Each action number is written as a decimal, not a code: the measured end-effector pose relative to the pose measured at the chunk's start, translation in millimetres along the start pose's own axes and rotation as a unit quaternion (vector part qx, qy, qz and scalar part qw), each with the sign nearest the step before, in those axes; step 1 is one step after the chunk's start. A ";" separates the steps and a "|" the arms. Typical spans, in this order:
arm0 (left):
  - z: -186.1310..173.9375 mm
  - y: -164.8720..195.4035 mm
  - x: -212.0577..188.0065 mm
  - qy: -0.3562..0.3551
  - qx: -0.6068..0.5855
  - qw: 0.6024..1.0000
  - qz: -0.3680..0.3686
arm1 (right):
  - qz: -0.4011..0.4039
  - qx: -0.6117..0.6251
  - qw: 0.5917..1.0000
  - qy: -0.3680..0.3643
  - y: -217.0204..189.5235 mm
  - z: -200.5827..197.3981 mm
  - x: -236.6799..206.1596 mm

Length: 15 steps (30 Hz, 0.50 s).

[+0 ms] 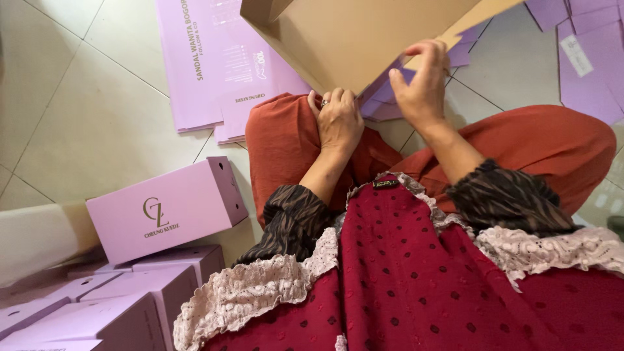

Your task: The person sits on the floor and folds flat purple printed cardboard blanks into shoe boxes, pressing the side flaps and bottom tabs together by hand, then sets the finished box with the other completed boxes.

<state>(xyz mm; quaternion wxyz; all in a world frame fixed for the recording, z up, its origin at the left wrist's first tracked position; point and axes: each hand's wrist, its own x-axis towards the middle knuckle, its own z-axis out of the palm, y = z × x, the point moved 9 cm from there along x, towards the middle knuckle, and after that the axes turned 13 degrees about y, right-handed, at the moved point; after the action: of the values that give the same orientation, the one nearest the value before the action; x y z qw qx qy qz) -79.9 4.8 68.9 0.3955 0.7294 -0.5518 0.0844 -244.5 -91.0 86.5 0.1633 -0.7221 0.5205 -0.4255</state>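
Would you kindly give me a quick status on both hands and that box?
Left hand and right hand both gripping the half-folded box. Box over the knees. Nothing in the way.

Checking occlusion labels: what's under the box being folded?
Under the half-folded box, flat lilac box blanks lie on the tiled floor, beside the person's knee. The left hand and right hand grip its lower edge. How far the blanks extend beneath is hidden.
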 end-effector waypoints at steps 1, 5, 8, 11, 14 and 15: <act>-0.9 0.6 2.6 0.008 -0.013 1.000 -0.008 | 0.016 0.034 0.999 -0.009 1.1 2.2 -2.6; 6.5 19.3 9.7 0.023 -0.086 0.996 0.007 | 0.355 0.201 0.902 -0.140 41.5 45.1 -40.3; 18.0 28.9 8.3 -0.025 -0.171 0.985 0.003 | 0.511 0.309 0.788 -0.150 65.0 70.5 -63.4; 11.0 21.6 12.1 -0.006 -0.269 0.963 -0.028 | 0.470 0.356 0.800 -0.113 95.9 81.8 -41.4; -14.3 -17.1 33.0 0.136 -0.267 0.950 -0.084 | 0.374 0.303 0.872 -0.091 132.0 69.1 -10.5; -19.7 -40.8 38.9 0.177 -0.260 0.938 -0.144 | 0.380 0.216 0.894 -0.092 150.1 58.1 -5.4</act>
<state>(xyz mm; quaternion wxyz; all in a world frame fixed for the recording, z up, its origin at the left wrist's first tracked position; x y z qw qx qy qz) -23.5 -7.5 84.2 0.6701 0.6464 -0.3647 0.0078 -291.5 -159.0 -51.7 0.5122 -0.4519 0.6330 -0.3644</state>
